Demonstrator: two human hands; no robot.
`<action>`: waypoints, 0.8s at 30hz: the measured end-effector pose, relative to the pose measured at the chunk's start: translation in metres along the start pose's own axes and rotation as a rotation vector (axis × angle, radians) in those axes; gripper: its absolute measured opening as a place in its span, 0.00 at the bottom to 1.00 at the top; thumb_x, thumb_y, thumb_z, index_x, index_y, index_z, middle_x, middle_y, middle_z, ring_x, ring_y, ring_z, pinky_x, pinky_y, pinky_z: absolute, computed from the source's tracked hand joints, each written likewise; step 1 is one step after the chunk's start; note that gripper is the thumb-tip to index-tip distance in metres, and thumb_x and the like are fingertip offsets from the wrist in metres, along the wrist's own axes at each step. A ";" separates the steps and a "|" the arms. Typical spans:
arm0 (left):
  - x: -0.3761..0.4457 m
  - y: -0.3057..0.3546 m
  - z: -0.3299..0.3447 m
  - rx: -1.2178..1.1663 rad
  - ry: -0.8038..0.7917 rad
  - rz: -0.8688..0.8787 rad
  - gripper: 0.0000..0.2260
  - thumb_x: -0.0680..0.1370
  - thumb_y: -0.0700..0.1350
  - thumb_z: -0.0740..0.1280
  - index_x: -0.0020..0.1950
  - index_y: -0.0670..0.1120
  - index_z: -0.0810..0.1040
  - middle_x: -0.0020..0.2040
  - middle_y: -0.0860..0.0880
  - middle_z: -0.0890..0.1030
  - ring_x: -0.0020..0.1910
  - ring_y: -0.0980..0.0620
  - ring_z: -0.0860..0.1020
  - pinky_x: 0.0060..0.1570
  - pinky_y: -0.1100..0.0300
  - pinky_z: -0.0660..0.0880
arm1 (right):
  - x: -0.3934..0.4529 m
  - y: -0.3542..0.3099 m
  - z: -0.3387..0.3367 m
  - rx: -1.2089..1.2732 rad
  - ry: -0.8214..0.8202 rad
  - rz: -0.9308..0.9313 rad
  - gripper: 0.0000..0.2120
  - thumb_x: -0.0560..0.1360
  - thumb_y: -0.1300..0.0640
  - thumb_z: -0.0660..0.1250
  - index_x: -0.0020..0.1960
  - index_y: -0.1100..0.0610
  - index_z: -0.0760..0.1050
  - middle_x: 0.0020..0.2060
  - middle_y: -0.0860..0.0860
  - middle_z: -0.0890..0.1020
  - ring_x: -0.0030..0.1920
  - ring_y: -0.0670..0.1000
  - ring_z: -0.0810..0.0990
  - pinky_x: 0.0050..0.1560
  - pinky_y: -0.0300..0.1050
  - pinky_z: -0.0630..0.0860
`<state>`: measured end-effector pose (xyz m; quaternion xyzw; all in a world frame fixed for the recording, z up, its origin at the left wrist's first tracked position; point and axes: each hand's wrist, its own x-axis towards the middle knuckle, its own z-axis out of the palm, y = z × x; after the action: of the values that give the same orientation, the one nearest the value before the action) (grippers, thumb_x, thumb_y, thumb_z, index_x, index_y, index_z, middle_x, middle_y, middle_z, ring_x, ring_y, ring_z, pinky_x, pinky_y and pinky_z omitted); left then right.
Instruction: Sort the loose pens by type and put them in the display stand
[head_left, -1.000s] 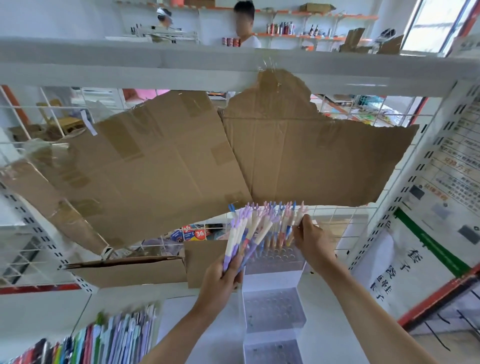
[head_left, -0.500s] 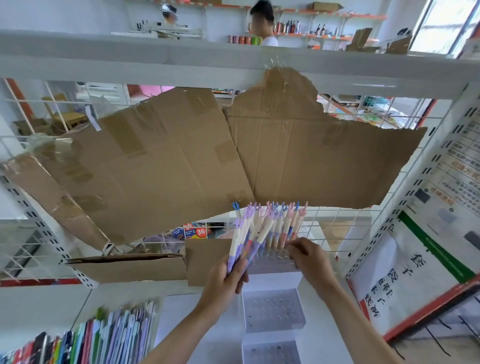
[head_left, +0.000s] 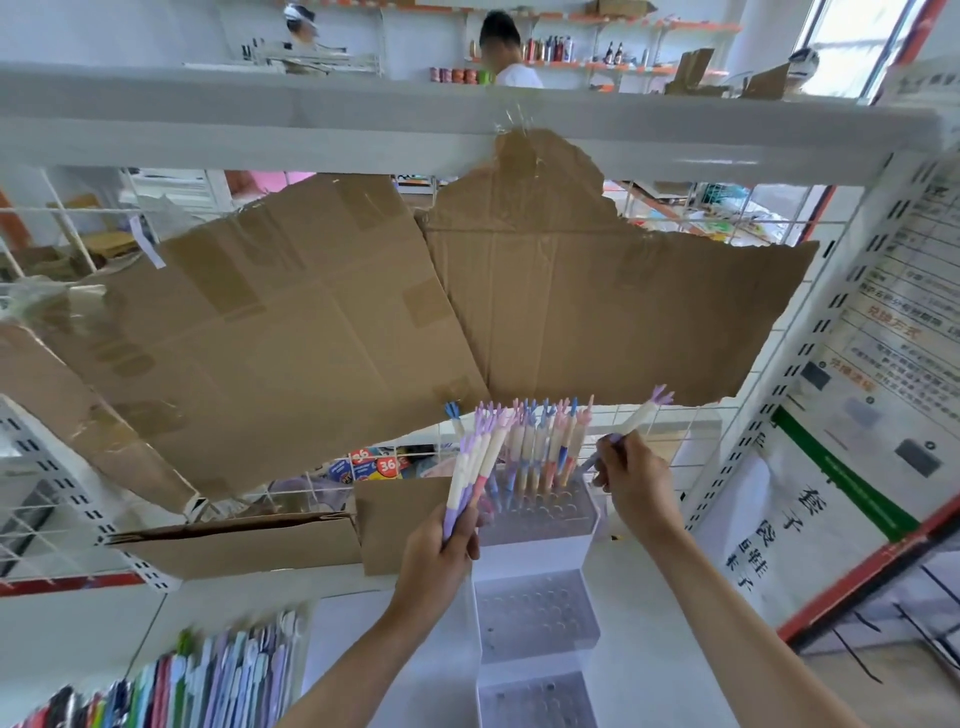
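A white stepped display stand (head_left: 535, 564) with rows of holes sits on the shelf in front of me. Several pastel pens (head_left: 540, 457) stand upright in its top tier. My left hand (head_left: 441, 558) grips a bunch of pastel pens (head_left: 475, 467) just left of the stand, tips fanned upward. My right hand (head_left: 631, 480) holds a single pen (head_left: 636, 418) with a purple finger-shaped top, tilted up to the right, beside the stand's top tier. The two lower tiers show bare holes.
Torn cardboard sheets (head_left: 322, 332) hang on the wire grid behind the stand. A folded cardboard piece (head_left: 239, 540) lies at the back left. Several loose colourful pens (head_left: 218, 680) lie on the shelf at lower left. A poster panel (head_left: 852, 441) closes the right side.
My right hand has pulled to the right of the stand and now holds one pen tilted upward. The left hand keeps its bunch in about the same place.
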<state>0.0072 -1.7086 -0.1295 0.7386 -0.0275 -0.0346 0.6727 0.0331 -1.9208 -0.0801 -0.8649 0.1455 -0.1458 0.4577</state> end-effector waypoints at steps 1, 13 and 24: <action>-0.001 0.000 -0.001 -0.006 0.001 -0.004 0.07 0.81 0.45 0.60 0.45 0.50 0.76 0.27 0.57 0.76 0.31 0.56 0.72 0.35 0.58 0.69 | 0.006 0.004 0.002 -0.054 -0.008 0.002 0.09 0.81 0.60 0.56 0.44 0.63 0.70 0.36 0.56 0.78 0.34 0.53 0.76 0.29 0.31 0.69; -0.009 -0.001 -0.010 0.044 0.016 0.024 0.14 0.81 0.46 0.60 0.45 0.36 0.75 0.25 0.56 0.72 0.28 0.59 0.70 0.33 0.62 0.68 | 0.018 0.030 0.037 -0.353 -0.170 0.089 0.10 0.80 0.61 0.56 0.40 0.59 0.68 0.44 0.62 0.79 0.43 0.60 0.76 0.40 0.48 0.67; -0.009 -0.001 -0.002 0.035 -0.050 0.003 0.11 0.80 0.47 0.62 0.38 0.46 0.76 0.24 0.55 0.73 0.25 0.59 0.68 0.28 0.67 0.65 | -0.051 -0.004 0.029 0.137 -0.423 -0.076 0.08 0.78 0.62 0.63 0.42 0.54 0.77 0.31 0.50 0.77 0.30 0.47 0.72 0.32 0.41 0.69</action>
<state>-0.0014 -1.7058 -0.1300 0.7490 -0.0459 -0.0516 0.6590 -0.0016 -1.8768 -0.0985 -0.8479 0.0035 0.0123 0.5300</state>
